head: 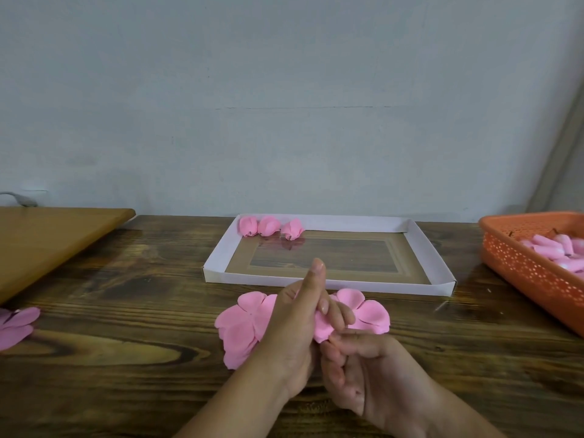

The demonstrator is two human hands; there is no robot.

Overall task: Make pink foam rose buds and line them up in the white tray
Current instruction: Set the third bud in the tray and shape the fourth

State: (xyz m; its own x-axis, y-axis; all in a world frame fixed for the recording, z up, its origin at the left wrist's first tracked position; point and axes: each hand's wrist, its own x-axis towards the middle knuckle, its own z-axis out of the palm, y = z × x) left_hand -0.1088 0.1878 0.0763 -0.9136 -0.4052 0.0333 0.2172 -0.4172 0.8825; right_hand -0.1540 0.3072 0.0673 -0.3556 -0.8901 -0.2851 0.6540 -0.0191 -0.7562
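Pink foam petal [322, 330] — two-handed grip

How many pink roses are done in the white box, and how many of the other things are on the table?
Finished rose buds in the white tray: 3
White trays: 1
Orange baskets: 1
Wooden boards: 1
Total: 6
The loose pink petal pieces overlap under the hands, so no count for them.

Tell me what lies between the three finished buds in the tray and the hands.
In the head view: the tray's bare see-through floor, then its white front wall, then pink foam petals just before the hands. The three buds sit at the back-left.
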